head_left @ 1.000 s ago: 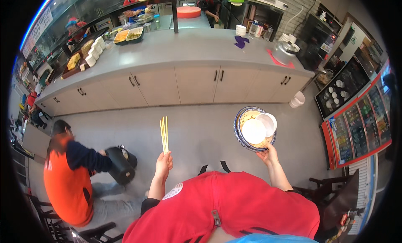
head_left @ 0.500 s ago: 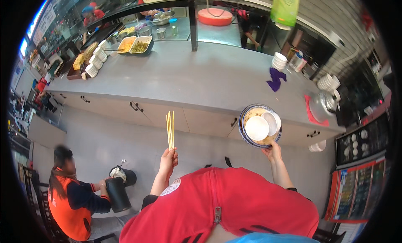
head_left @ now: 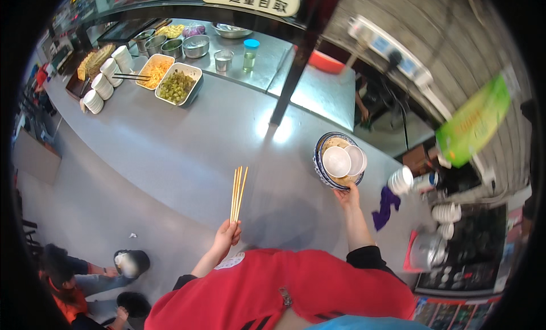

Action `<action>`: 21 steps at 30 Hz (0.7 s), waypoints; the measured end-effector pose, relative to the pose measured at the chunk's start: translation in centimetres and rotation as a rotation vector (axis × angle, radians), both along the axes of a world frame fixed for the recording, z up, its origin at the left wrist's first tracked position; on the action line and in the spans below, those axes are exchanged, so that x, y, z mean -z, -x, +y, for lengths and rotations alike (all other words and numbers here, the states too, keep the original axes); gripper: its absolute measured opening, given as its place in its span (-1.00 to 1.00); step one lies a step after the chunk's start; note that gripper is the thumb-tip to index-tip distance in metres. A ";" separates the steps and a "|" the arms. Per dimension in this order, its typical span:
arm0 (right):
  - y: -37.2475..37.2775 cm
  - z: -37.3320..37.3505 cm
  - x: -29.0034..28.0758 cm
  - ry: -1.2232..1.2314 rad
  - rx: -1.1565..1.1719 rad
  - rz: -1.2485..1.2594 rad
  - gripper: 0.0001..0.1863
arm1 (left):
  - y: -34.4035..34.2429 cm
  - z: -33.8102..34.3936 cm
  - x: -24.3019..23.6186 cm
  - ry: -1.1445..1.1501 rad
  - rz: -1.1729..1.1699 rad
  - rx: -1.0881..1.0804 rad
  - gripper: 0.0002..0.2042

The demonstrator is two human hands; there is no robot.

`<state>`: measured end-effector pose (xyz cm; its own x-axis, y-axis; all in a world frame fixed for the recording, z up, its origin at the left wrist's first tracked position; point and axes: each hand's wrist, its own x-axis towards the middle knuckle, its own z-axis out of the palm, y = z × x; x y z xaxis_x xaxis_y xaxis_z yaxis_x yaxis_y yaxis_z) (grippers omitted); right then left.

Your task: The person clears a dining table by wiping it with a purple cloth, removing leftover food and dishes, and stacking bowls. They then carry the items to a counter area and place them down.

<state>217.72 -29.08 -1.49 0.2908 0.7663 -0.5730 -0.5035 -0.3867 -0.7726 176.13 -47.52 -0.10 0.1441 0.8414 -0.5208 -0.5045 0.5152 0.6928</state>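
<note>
left hand [head_left: 226, 234] pinching light, stiff chopsticks [head_left: 237, 192] low | right hand [head_left: 348, 194] gripping rim of heavy, breakable stacked bowls [head_left: 339, 160] over desk [head_left: 187, 142]

Bright, counter glare, warped blurry rim

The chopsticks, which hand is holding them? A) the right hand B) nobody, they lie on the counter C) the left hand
C: the left hand grips the chopsticks at their lower end and holds them upright over the grey counter, while the right hand holds a blue-rimmed bowl with small white bowls inside it.
</note>
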 end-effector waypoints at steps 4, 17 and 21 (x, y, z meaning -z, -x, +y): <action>0.7 13.0 2.2 -0.060 0.076 0.102 -0.47 | 0.2 5.0 0.2 0.076 -0.039 -0.003 -0.80; 1.6 41.5 8.1 -0.107 -0.184 0.128 -0.59 | -2.2 10.2 -0.1 0.168 -0.166 -0.146 -0.77; 0.9 39.5 4.9 -0.019 -0.412 0.036 -0.55 | -3.1 8.6 0.7 0.108 -0.149 -0.188 -0.77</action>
